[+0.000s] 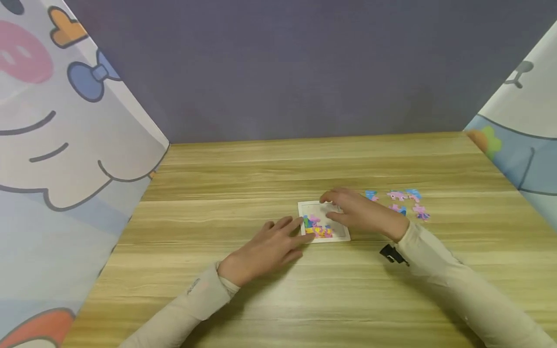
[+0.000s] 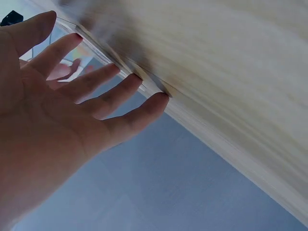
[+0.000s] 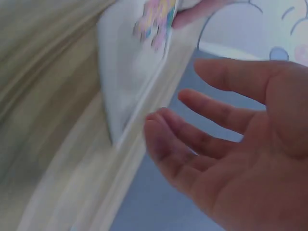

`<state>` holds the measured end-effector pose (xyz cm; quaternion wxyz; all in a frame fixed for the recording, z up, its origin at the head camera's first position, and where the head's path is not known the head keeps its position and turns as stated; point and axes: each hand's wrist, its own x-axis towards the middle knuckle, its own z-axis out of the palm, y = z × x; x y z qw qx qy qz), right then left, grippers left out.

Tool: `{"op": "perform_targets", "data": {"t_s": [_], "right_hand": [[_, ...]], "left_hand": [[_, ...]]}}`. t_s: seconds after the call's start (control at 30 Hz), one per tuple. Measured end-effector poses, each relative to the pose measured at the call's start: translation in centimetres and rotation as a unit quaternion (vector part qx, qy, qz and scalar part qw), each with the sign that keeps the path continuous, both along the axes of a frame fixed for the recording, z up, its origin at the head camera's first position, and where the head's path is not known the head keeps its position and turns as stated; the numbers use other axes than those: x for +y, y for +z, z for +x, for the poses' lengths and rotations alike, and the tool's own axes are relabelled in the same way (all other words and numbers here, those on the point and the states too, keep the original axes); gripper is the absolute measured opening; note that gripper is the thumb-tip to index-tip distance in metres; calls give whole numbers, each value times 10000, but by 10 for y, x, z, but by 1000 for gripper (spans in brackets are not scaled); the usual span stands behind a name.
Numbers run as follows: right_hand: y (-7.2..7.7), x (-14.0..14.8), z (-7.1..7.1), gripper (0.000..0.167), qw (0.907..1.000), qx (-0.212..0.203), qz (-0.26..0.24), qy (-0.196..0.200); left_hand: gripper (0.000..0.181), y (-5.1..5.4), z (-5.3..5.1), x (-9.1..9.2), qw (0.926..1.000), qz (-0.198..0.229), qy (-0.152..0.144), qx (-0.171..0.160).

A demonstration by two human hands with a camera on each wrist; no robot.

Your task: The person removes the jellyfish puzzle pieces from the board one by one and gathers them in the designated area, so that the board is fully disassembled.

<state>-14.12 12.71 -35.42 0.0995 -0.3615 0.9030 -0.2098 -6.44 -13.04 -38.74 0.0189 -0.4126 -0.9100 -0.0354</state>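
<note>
White and squarish, a flat puzzle tray (image 1: 319,210) lay on the wood-grain tabletop (image 1: 226,183), near edge almost level with the table's far edge, long axis hard to tell! Loosely straight, spread fingers of the bare left hand (image 1: 267,249) touched its left side. Above its right half, the bare right hand (image 1: 359,211) curved its fingers, thumb apart, gripping nothing. Joined pink-yellow-blue jigsaw pieces (image 1: 321,232) sat near-left; loose pink-and-blue pieces (image 1: 420,212) lay rightward, their print too small to read.
</note>
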Motion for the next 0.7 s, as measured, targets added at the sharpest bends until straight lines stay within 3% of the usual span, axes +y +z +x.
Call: {"op": "perform_targets", "data": {"t_s": [0.17, 0.33, 0.7], "right_hand": [[-11, -26, -3, 37, 9991, -259, 318, 96], [-20, -32, 1, 28, 9999, -24, 56, 110], [-27, -35, 4, 14, 9996, -95, -234, 120]], "left_hand": [[44, 3, 1, 1, 9994, -111, 166, -265], [45, 5, 2, 1, 9989, -171, 272, -339], [46, 3, 2, 3, 9990, -264, 231, -274]]}}
